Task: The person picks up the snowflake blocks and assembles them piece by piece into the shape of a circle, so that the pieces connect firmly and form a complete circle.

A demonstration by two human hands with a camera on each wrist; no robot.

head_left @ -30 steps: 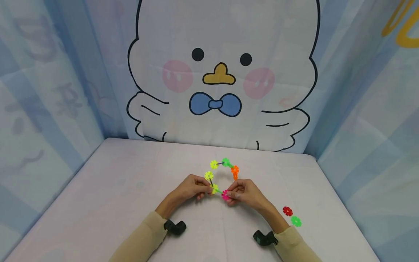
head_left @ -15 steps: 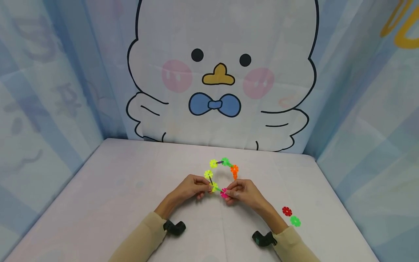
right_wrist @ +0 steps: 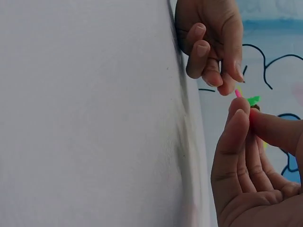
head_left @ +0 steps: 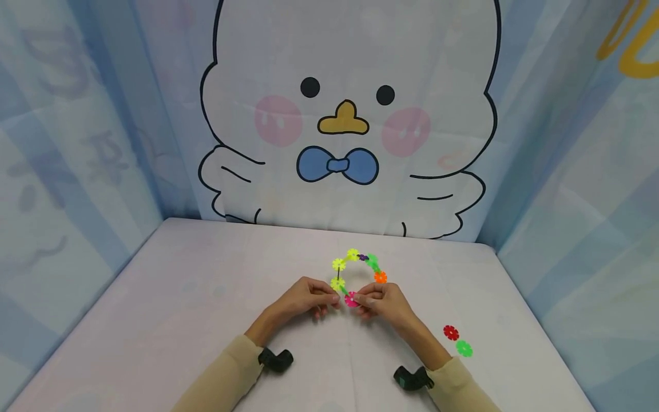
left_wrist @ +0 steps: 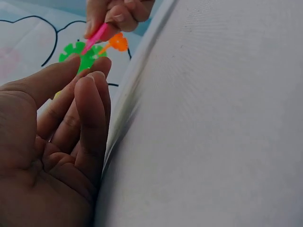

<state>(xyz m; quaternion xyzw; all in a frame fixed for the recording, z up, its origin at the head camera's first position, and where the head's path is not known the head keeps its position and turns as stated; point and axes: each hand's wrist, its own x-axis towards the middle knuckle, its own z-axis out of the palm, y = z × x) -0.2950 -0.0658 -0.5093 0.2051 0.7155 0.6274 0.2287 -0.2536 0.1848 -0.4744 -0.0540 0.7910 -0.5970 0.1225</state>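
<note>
Flower-shaped plastic discs are joined in a curved chain, with yellow point(head_left: 338, 264), green point(head_left: 372, 260), orange point(head_left: 380, 277) and purple point(head_left: 362, 257) ones among them. My right hand point(head_left: 387, 302) pinches the pink disc point(head_left: 352, 299) at the chain's near end between thumb and index finger. Beside it, my left hand point(head_left: 311, 297) has its fingers loosely bent near the lower yellow disc point(head_left: 337, 284). In the left wrist view its thumb and fingertips stand apart, just in front of a green disc point(left_wrist: 80, 56), and seem to hold nothing.
A red disc point(head_left: 451, 332) and a green disc point(head_left: 464, 348) lie loose on the white tabletop point(head_left: 247, 257), to the right of the right forearm. Behind the table hangs a printed cloth backdrop point(head_left: 340, 200), with cloth sides left and right.
The chain has turned and shifted slightly right and away from my left hand, which has let go of its yellow disc. My right hand keeps its pinch on the pink disc.
</note>
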